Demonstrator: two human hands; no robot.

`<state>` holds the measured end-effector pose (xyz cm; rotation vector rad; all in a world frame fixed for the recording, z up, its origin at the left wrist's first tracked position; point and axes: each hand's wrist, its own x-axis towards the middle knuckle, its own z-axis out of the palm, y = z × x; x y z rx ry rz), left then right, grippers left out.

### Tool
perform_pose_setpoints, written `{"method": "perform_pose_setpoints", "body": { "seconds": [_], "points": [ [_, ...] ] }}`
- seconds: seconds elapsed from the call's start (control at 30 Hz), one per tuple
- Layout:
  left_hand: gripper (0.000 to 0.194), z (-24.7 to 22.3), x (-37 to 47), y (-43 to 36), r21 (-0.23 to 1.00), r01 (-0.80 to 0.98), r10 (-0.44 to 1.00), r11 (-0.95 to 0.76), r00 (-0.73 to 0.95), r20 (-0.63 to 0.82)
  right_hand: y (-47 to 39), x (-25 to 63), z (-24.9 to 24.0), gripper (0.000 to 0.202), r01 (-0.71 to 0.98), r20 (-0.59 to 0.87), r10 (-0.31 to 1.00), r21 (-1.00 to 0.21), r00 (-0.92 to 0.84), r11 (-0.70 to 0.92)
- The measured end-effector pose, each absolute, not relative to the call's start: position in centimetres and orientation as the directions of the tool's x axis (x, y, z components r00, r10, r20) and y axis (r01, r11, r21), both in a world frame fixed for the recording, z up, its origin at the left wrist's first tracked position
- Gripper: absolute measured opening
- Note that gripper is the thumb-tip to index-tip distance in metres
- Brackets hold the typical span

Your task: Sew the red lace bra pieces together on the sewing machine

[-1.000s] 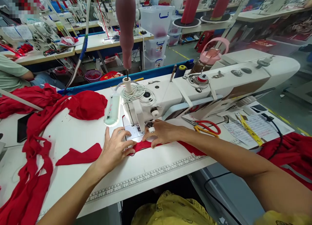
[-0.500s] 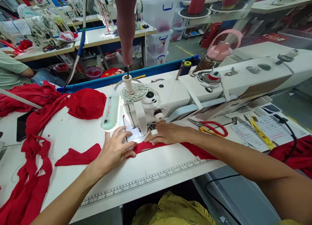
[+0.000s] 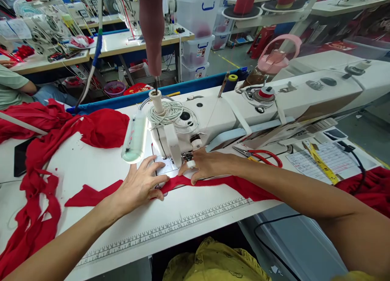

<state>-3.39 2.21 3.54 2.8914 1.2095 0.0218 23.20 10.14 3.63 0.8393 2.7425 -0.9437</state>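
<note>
A red fabric strip (image 3: 227,181) runs across the front of the white sewing machine (image 3: 210,110), close to its needle area. My left hand (image 3: 141,182) rests on the strip's left end, thumb and fingers spread. On the right, my right hand (image 3: 204,165) lies beside the machine's presser area, with its thumb and fingers spread over the strip's upper edge; some fingertips are hidden behind machine parts. Another red piece (image 3: 91,195) lies on the white table left of my left hand, partly under the wrist.
Red-handled scissors (image 3: 265,156) and a yellow tape measure (image 3: 323,165) on papers lie right of the machine. Red cloth (image 3: 105,128) heaps at the left beside a dark phone (image 3: 21,159). A printed ruler (image 3: 183,224) follows the table's front edge.
The red strip has shifted left, with more of it showing between and right of my hands. My right hand's thumb and fingers have spread wider. The whole view has shifted slightly.
</note>
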Motion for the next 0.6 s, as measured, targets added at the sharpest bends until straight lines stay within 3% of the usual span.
{"method": "perform_pose_setpoints", "body": {
  "seconds": [0.2, 0.4, 0.6],
  "points": [
    [0.048, 3.5, -3.8, 2.6, 0.032, 0.688, 0.688, -0.725, 0.725, 0.013, 10.4, 23.3, 3.2, 0.049, 0.53, -0.291, 0.446, -0.543, -0.846, 0.651],
    [0.016, 4.2, -3.5, 3.3, 0.033, 0.669, 0.669, -0.742, 0.743, -0.009, 10.3, 23.1, 3.4, 0.046, 0.532, -0.299, 0.443, -0.542, -0.845, 0.65],
    [0.044, 4.6, -2.8, 2.3, 0.002, 0.739, 0.734, -0.674, 0.669, -0.116, 10.2, 23.2, 3.6, 0.045, 0.515, -0.285, 0.431, -0.545, -0.856, 0.662]
  ]
}}
